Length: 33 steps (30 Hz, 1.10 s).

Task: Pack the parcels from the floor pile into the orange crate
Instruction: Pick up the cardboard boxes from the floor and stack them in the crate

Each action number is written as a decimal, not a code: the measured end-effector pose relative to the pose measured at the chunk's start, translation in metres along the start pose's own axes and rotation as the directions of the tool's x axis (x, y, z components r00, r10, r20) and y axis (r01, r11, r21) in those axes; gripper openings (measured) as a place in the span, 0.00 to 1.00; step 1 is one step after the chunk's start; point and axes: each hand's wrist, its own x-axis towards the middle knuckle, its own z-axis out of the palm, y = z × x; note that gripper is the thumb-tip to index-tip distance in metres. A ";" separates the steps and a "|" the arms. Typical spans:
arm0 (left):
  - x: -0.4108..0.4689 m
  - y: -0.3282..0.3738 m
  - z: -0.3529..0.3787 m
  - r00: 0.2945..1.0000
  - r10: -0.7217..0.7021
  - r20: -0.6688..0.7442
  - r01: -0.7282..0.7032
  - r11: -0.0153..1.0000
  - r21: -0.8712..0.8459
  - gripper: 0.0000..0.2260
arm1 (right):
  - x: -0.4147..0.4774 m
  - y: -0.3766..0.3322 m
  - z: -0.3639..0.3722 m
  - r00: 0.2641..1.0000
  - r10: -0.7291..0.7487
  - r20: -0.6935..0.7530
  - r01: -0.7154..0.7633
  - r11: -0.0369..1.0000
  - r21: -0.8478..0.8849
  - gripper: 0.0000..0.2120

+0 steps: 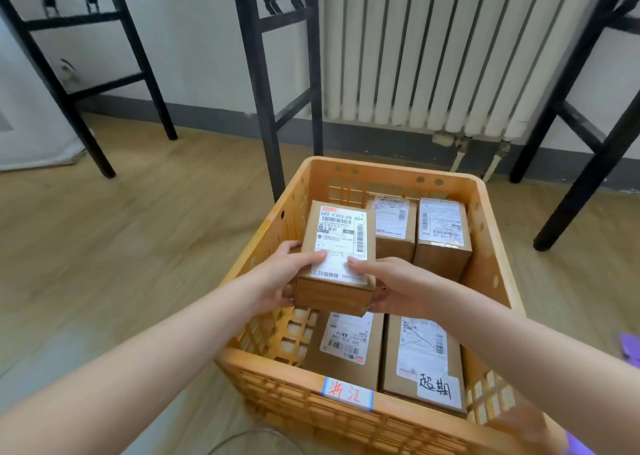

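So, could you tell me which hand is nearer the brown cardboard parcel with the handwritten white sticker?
Right. The right hand sits just beyond that stickered parcel; the left hand is farther left, both gripping another cardboard box.

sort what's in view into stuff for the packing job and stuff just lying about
Job: held parcel, left hand, right hand, orange crate, packed parcels.
Lying about: radiator, black frame legs, purple item.

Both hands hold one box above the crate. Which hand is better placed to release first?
Probably the left hand: it grips the held box right over the left wall of the orange crate, where it may jam. The right hand has room over the middle.
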 end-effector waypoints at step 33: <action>0.141 0.004 0.038 0.933 0.163 -0.321 -0.180 0.983 -0.024 0.21 | 0.043 0.000 -0.042 0.915 -0.158 -0.372 0.050 0.957 -0.284 0.26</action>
